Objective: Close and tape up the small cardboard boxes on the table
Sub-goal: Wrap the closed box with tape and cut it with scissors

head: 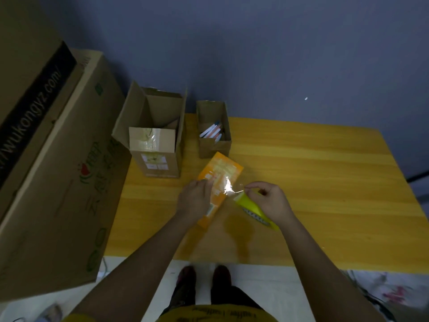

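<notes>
orange box (219, 180): i see its long axis running near-left to far-right
left hand (193, 201): fingers pressing flat on it
right hand (270, 201): gripping yellow tape dispenser (249, 205), just right of box
tape (232, 190): stretched across between

The person's forearms (144, 259) are bare, with no sleeves showing. They wear a yellow shirt (216, 313) printed with dark lettering. Dark reddish shoes (185, 278) cover the feet.

Left hand (195, 198) presses orange box (219, 182) — right hand (270, 201) grips tape dispenser (249, 206).
</notes>
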`<action>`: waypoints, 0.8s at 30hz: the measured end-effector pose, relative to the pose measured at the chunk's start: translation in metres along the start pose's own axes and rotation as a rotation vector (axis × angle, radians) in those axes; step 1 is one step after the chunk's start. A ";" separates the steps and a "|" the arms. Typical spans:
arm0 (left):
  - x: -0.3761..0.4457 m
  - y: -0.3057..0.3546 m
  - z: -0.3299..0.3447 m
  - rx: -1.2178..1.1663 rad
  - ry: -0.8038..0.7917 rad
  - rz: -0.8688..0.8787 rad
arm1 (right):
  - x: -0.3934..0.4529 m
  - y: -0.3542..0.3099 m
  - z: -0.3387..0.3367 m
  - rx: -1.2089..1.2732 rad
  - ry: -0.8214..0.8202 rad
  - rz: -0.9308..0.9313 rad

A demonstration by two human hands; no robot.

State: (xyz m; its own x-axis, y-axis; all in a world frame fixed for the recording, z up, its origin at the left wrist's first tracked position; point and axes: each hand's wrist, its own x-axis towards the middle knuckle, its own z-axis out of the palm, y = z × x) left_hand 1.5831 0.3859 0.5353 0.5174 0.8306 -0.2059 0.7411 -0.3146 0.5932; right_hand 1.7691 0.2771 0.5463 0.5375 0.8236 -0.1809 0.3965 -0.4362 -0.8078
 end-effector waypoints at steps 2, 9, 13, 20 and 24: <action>0.003 0.011 -0.011 -0.478 -0.172 -0.080 | 0.000 -0.002 0.001 -0.021 -0.032 -0.018; 0.008 0.011 -0.029 -0.593 -0.162 -0.079 | -0.007 -0.017 0.024 -0.062 -0.077 -0.064; 0.012 -0.008 -0.045 -0.502 -0.083 -0.085 | -0.012 -0.031 0.034 -0.087 -0.215 0.097; 0.031 -0.044 -0.058 -0.421 -0.029 -0.204 | -0.025 -0.026 0.032 0.041 -0.245 0.158; 0.033 -0.072 -0.055 -0.437 0.025 -0.191 | -0.034 -0.001 0.029 -0.235 -0.130 0.237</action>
State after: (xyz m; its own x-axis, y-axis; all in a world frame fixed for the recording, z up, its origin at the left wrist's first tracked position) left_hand 1.5230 0.4614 0.5286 0.3753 0.8671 -0.3276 0.5701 0.0628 0.8192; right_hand 1.7292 0.2597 0.5371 0.5420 0.7222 -0.4297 0.4408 -0.6796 -0.5863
